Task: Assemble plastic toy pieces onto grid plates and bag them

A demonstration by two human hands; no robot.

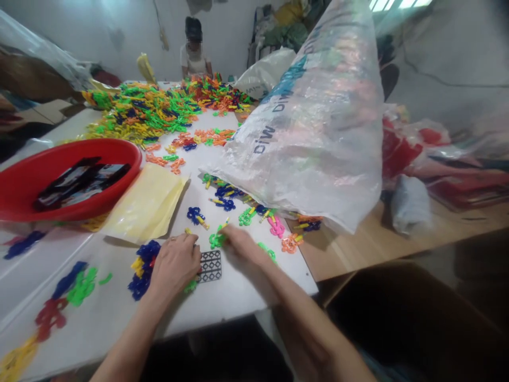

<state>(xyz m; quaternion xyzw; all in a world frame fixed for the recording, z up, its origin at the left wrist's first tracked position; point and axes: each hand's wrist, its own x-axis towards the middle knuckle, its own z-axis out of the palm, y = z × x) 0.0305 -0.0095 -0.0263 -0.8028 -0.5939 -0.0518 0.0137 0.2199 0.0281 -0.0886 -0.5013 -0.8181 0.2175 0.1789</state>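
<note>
My right hand is closed, its fingertips pinching a bright green plastic piece with loop-like cut-outs. My left hand rests palm down with curled fingers at the left edge of a black plastic grid of small parts. Whatever those fingers hold is hidden. Against the left hand's outer side lies a heap of dark blue pieces with some yellow and red. Ahead of both hands is a blue piece with a yellow stick. Pink and orange pieces lie to the right.
A large printed plastic bag leans over the table's right side. At left stands a red basin holding dark packets, with a yellow sheet beside it. Mixed colourful pieces pile up at the back, where another person sits.
</note>
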